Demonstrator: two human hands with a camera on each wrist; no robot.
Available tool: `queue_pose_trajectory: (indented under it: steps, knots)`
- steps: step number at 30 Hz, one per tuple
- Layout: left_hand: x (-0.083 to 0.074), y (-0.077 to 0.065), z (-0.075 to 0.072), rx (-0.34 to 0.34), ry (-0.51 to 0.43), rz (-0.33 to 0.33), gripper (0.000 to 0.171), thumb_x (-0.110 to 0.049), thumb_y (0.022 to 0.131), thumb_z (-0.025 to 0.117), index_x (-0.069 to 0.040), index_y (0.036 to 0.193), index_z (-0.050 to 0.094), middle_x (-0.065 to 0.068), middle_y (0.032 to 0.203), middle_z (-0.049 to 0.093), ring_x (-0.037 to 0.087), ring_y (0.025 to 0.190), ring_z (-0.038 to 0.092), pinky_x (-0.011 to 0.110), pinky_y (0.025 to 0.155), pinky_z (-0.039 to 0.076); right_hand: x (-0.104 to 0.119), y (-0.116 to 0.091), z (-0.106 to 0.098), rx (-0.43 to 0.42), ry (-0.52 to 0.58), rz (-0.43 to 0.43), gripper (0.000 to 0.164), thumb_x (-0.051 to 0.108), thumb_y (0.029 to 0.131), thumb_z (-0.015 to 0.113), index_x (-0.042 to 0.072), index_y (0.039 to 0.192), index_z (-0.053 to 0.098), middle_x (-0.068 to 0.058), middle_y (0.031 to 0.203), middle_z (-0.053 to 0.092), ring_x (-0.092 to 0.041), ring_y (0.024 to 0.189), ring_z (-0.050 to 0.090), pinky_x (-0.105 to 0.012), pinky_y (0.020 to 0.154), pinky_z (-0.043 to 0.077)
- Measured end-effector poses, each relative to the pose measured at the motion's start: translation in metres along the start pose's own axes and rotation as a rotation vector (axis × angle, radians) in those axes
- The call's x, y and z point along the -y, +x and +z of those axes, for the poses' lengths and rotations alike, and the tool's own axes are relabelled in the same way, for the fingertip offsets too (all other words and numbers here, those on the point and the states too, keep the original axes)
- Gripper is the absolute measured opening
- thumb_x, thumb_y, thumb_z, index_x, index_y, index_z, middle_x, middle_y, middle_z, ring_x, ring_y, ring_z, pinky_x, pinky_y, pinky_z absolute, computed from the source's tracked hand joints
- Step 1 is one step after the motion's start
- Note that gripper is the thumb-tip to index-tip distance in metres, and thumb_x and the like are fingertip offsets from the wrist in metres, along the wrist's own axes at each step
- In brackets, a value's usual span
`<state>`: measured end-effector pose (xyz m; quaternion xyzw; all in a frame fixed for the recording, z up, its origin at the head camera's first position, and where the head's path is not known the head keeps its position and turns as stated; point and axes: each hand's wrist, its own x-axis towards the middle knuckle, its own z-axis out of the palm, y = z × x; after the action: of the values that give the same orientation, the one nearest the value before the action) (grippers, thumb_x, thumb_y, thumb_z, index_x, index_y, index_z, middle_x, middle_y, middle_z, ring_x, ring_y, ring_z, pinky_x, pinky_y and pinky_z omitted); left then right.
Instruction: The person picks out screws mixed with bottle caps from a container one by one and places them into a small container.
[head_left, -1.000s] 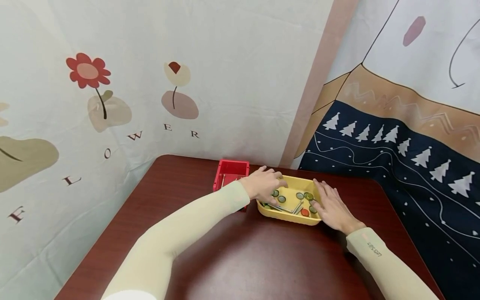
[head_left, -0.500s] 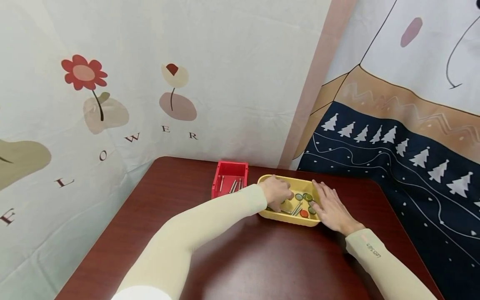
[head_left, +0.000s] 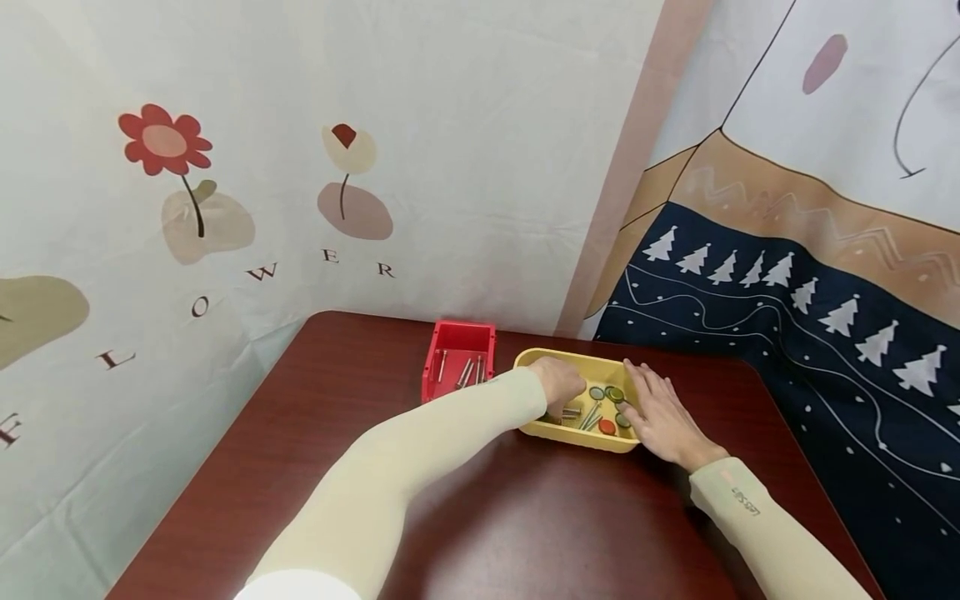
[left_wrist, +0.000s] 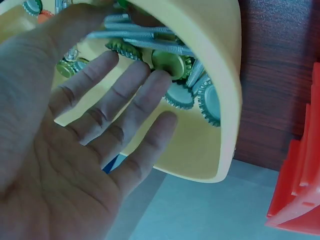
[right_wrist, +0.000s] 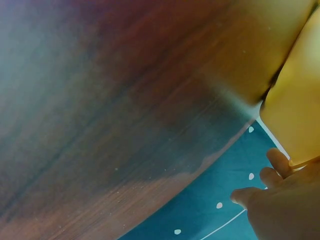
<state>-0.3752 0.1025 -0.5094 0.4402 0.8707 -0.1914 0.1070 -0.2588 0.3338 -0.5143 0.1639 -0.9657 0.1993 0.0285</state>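
A yellow plastic bin (head_left: 577,436) holds several metal screws (head_left: 591,416), green bottle caps (head_left: 613,394) and a red bottle cap (head_left: 607,427). My left hand (head_left: 558,383) reaches down into its left end. In the left wrist view the fingers (left_wrist: 135,105) are spread and only slightly bent, with tips right at a heap of silvery screws (left_wrist: 145,41) and caps (left_wrist: 170,64). The thumb lies over the far side of that heap, its tip hidden. My right hand (head_left: 667,417) rests with straight fingers on the bin's right rim.
A red plastic bin (head_left: 461,337) with several screws (head_left: 465,372) stands just left of the yellow one. Both are on a dark reddish-brown table (head_left: 480,517). Printed cloth (head_left: 465,167) hangs behind the table's back and right edges.
My left hand has moved right and down from over the yellow bin's left rim into it, uncovering the red bin's screws. The right hand has stayed on the rim.
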Motion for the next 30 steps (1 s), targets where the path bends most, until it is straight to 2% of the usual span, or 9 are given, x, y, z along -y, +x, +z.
queue_pose_trajectory:
  steps: [1,4,10,16,20,25,28,30]
  knots:
    - [0.003,0.006,0.004,0.006,-0.012,-0.002,0.024,-0.046,0.097,0.092,-0.03,0.102,0.075,-0.011,0.101,0.072,0.009,0.088,0.061,0.03,0.076,0.062,0.0,0.0,0.0,-0.001,0.001,0.0,0.082,0.027,0.118,0.06,0.004,0.185,0.02,-0.036,0.187,0.027,-0.056,0.176,0.022,-0.085,0.139,0.016]
    - [0.009,0.013,0.007,0.019,-0.059,-0.013,0.024,-0.042,0.097,0.093,-0.027,0.102,0.076,-0.01,0.102,0.072,0.011,0.089,0.062,0.029,0.077,0.059,0.0,0.0,0.0,-0.002,0.002,0.001,0.082,0.027,0.117,0.06,0.005,0.185,0.02,-0.036,0.186,0.027,-0.056,0.176,0.022,-0.084,0.139,0.016]
    - [0.011,0.009,0.007,0.047,-0.137,-0.038,0.035,-0.046,0.092,0.099,-0.023,0.106,0.077,-0.007,0.101,0.072,0.012,0.091,0.064,0.029,0.08,0.059,0.001,-0.001,0.0,0.004,-0.007,0.012,0.082,0.028,0.117,0.06,0.005,0.185,0.02,-0.035,0.186,0.028,-0.056,0.176,0.022,-0.084,0.139,0.016]
    - [0.011,0.006,0.009,0.064,-0.136,-0.083,0.043,-0.045,0.089,0.101,-0.02,0.115,0.079,-0.003,0.109,0.072,0.014,0.101,0.064,0.033,0.089,0.06,0.003,0.0,-0.001,0.004,0.0,0.01,0.082,0.027,0.117,0.06,0.005,0.185,0.02,-0.035,0.187,0.028,-0.056,0.176,0.022,-0.084,0.139,0.016]
    - [0.011,0.009,0.011,0.071,-0.1,-0.078,0.036,-0.038,0.091,0.099,-0.021,0.116,0.079,-0.004,0.111,0.074,0.013,0.1,0.064,0.031,0.084,0.062,0.003,0.0,-0.001,0.005,0.0,0.01,0.083,0.028,0.117,0.06,0.005,0.185,0.02,-0.035,0.187,0.028,-0.056,0.176,0.022,-0.084,0.139,0.016]
    - [0.011,0.015,0.014,0.092,-0.076,-0.049,0.014,-0.02,0.097,0.088,-0.023,0.103,0.076,-0.005,0.102,0.072,0.013,0.091,0.06,0.029,0.07,0.058,0.003,-0.001,-0.001,0.0,-0.005,0.003,0.082,0.028,0.117,0.06,0.005,0.185,0.02,-0.035,0.186,0.029,-0.057,0.175,0.024,-0.084,0.139,0.017]
    - [0.01,0.008,0.01,0.111,-0.097,-0.052,0.024,-0.014,0.098,0.084,-0.024,0.087,0.066,-0.007,0.089,0.062,0.012,0.085,0.054,0.029,0.066,0.05,0.003,-0.001,-0.002,0.001,-0.007,-0.001,0.082,0.028,0.117,0.06,0.005,0.185,0.02,-0.035,0.186,0.029,-0.056,0.175,0.024,-0.084,0.139,0.017]
    - [0.008,-0.004,0.0,0.121,-0.124,-0.049,0.038,-0.009,0.099,0.082,-0.025,0.077,0.056,-0.007,0.081,0.051,0.012,0.079,0.047,0.028,0.065,0.044,0.003,-0.001,-0.002,0.002,-0.008,-0.002,0.082,0.028,0.118,0.06,0.005,0.185,0.02,-0.036,0.186,0.029,-0.057,0.175,0.025,-0.085,0.139,0.017]
